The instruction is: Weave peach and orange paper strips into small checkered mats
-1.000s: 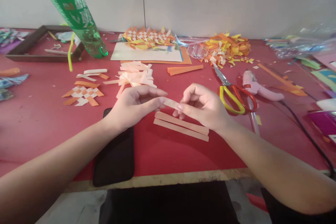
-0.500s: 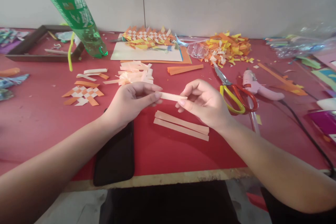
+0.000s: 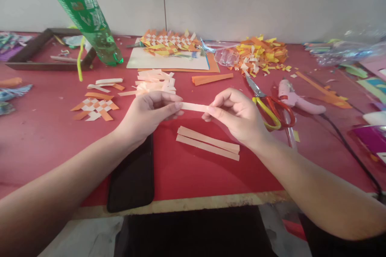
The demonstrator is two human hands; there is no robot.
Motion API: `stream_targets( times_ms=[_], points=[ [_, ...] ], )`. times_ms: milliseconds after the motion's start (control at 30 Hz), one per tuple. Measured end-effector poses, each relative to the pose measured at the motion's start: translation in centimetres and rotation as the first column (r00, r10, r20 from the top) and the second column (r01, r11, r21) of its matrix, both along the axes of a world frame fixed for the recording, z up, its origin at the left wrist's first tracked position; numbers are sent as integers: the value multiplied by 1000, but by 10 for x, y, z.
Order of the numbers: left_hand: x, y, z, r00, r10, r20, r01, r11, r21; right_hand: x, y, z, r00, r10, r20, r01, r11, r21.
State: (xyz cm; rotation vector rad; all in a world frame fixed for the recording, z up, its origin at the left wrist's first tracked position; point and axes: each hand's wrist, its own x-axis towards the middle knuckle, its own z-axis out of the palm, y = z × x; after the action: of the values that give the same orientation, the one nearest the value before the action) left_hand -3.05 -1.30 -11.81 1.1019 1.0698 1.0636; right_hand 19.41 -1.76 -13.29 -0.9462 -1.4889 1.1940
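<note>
A pale peach paper strip (image 3: 194, 107) is stretched between my two hands above the red table (image 3: 181, 176). My left hand (image 3: 157, 110) pinches its left end between thumb and fingers. The right end is pinched by my right hand (image 3: 229, 112). Just below them lie peach strips (image 3: 208, 143), side by side and slanting down to the right. Behind my left hand is a pile of cut peach strips (image 3: 157, 82). A small woven orange and white piece (image 3: 96, 106) lies to the left.
A black phone (image 3: 132, 176) lies under my left wrist. Scissors (image 3: 271, 108) and a pink glue gun (image 3: 298, 100) are at the right. A green bottle (image 3: 93, 20) stands back left by a dark frame (image 3: 27, 50). Orange strips (image 3: 212, 79) and paper scraps (image 3: 262, 54) lie behind.
The held strip has turned so its flat face shows more, and both hands have shifted slightly. My right fingertips have closed further over its right end.
</note>
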Motion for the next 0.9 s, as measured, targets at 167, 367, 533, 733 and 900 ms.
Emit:
stream_targets(
  times_ms=[167,367,533,733,900],
  points=[
    [3,-2,1,998,26,-56,-23,998,60,-1,-1,4,997,-9,81,8,1000,10],
    [-19,15,3,892,269,-364,-109,909,403,3,-2,4,922,-120,369,84,990,113],
    [-49,36,4,471,537,-700,75,766,638,-2,-5,5,682,85,727,-246,962,119],
    [-31,21,1,549,571,-611,262,576,774,-3,-3,6,647,147,749,-237,971,14],
    [-7,-2,-1,737,162,-656,401,676,618,-2,-1,10,677,173,716,-250,968,3]
  ],
)
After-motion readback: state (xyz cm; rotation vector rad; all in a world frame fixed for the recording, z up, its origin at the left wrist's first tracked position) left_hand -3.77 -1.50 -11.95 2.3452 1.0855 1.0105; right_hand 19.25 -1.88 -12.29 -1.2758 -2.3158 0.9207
